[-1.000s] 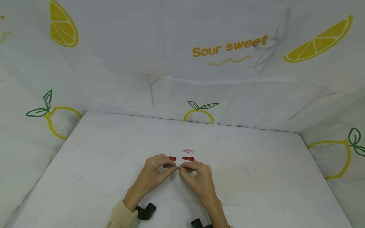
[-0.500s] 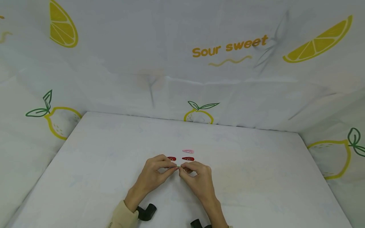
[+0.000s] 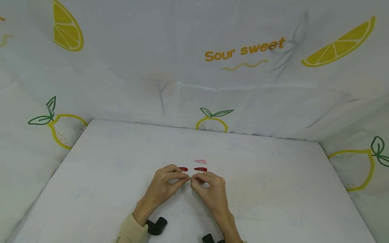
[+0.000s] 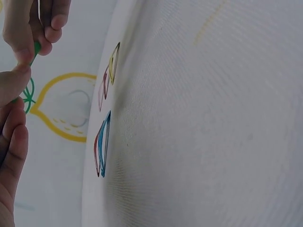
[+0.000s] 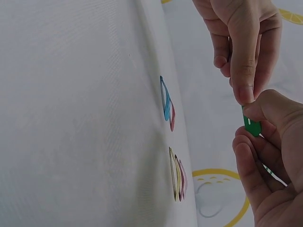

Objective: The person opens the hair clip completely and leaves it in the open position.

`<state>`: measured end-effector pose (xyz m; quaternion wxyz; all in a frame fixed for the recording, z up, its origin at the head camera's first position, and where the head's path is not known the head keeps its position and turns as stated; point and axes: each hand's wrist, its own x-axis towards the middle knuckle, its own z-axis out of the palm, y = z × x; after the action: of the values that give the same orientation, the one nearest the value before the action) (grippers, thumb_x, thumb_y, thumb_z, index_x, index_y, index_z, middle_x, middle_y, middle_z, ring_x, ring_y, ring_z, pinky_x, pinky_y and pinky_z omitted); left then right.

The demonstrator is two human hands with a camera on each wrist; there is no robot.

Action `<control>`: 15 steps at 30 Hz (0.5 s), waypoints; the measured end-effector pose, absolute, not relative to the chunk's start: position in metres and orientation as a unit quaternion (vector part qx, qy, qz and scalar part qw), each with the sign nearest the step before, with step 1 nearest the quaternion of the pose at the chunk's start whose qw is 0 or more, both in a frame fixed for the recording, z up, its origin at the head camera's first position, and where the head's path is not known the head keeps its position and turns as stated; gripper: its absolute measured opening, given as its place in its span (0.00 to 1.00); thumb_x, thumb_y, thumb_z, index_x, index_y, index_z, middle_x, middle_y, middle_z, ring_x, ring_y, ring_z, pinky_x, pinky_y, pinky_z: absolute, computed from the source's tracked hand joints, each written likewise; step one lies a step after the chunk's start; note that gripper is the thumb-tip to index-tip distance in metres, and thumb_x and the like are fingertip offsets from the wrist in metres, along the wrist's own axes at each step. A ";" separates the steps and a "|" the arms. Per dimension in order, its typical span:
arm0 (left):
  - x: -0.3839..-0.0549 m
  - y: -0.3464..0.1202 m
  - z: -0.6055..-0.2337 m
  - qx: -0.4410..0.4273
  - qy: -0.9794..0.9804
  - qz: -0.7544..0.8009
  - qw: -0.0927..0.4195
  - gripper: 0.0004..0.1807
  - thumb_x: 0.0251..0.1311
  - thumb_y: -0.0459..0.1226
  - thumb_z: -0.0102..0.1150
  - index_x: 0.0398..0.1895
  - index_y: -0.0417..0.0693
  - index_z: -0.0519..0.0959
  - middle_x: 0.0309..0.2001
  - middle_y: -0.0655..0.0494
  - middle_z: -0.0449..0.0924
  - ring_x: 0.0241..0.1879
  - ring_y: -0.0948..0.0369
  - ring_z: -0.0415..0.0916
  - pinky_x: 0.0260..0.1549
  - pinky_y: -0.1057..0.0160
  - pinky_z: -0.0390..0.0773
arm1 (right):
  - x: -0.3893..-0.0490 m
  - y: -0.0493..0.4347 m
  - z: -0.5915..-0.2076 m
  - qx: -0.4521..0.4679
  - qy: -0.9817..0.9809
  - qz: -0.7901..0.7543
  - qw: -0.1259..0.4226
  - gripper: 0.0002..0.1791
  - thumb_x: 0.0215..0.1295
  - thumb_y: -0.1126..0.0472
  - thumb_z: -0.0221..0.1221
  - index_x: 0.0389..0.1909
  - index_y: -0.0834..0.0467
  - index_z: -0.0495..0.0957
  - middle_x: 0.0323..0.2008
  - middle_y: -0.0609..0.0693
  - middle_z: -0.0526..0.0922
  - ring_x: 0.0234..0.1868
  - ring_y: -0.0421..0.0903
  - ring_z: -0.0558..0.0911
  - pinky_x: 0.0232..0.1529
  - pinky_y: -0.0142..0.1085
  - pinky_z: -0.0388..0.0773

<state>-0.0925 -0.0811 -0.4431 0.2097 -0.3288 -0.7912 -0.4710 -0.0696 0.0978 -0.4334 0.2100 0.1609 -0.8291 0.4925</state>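
Note:
In front of me, my left hand (image 3: 165,182) and right hand (image 3: 209,187) meet at the fingertips. Between them is a small green snap hair clip (image 5: 253,126), each hand pinching it with thumb and fingers. Most of the clip is hidden by fingers, and only a sliver shows in the head view. Beyond the hands lie a red hair clip (image 3: 183,168) on the left, another red clip (image 3: 200,169) on the right and a pink clip (image 3: 200,161) behind that one. The wrist views add a blue clip (image 4: 105,146) and a yellow clip (image 4: 113,64), both hidden in the head view.
The clips lie in two groups on a white-covered table (image 3: 273,189). A white lemon-print cloth (image 3: 136,67) rises behind and at the sides. Black wrist mounts (image 3: 157,226) sit below both wrists.
My left hand has shifted very slightly right, bringing the fingertips closer together. Less of the green clip shows, and a bit of blue below the left fingers is now covered. The table clips stay put.

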 end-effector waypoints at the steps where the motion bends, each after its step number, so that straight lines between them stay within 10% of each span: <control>1: -0.093 -0.081 -0.443 -0.328 -0.791 -0.471 0.211 0.06 0.44 0.30 0.70 0.28 0.47 0.86 0.26 0.62 0.78 0.25 0.68 0.72 0.20 0.69 0.73 | -0.070 0.097 -0.433 0.161 -0.827 0.494 0.214 0.12 0.45 0.73 0.64 0.22 0.51 0.84 0.21 0.36 0.79 0.23 0.33 0.76 0.24 0.32 0.76; 15: -0.094 -0.080 -0.445 -0.326 -0.791 -0.470 0.220 0.06 0.44 0.30 0.70 0.27 0.47 0.86 0.25 0.62 0.78 0.24 0.69 0.72 0.19 0.69 0.72 | -0.070 0.095 -0.437 0.154 -0.830 0.485 0.227 0.09 0.45 0.73 0.64 0.22 0.55 0.85 0.23 0.39 0.81 0.24 0.33 0.76 0.23 0.30 0.75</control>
<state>-0.0940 -0.0802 -0.4446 0.2197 -0.3258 -0.7907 -0.4695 -0.0697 0.0947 -0.4366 0.2275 0.1542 -0.8304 0.4846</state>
